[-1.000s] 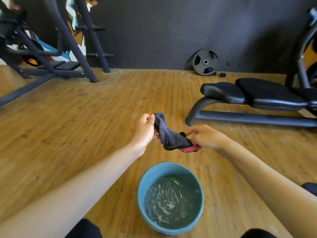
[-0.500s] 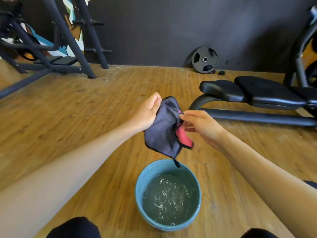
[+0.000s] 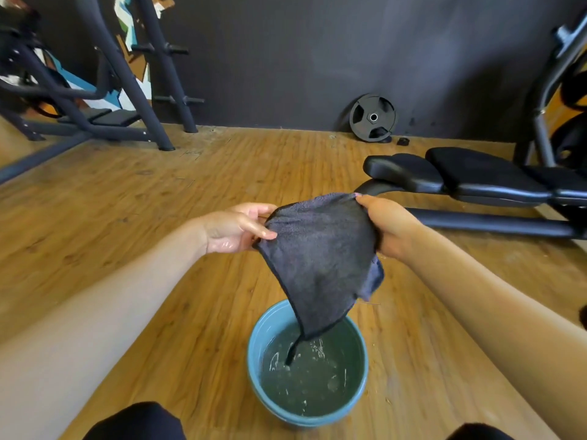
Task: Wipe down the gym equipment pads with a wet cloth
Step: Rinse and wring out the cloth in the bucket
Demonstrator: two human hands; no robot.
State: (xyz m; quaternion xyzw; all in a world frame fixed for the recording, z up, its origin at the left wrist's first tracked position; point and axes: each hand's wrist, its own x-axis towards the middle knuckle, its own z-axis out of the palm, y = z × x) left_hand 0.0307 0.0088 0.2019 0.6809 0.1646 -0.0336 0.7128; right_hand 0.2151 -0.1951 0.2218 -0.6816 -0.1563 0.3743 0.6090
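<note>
**Two-handed grip on the cloth.** The left hand (image 3: 236, 227) pinches one upper corner of the dark grey cloth (image 3: 320, 255) between thumb and fingers. The right hand (image 3: 392, 230) holds the opposite upper corner, with its fingers curled over the edge. Between the two grips the cloth is spread open and hangs down to a point. Its lowest corner, with a dangling loop, sits directly below the grip over the blue basin (image 3: 254, 354). Whether the tip touches the water (image 3: 311, 382) cannot be told. The left palm glistens wet. The basin stands on the wooden floor (image 3: 158, 217), below and nearer the person than the grip. Beyond the right hand and to its right lie the black pads (image 3: 482, 173) of a low machine, apart from the cloth. Farther off, a weight plate (image 3: 373, 117) leans against the dark wall.

**Step judged in hand:** readying the wet cloth above the basin; no pad is touched yet. The next move calls for carrying the cloth forward and rightward to the nearest pad, probably gathered into one hand, and pressing it flat to wipe.
</note>
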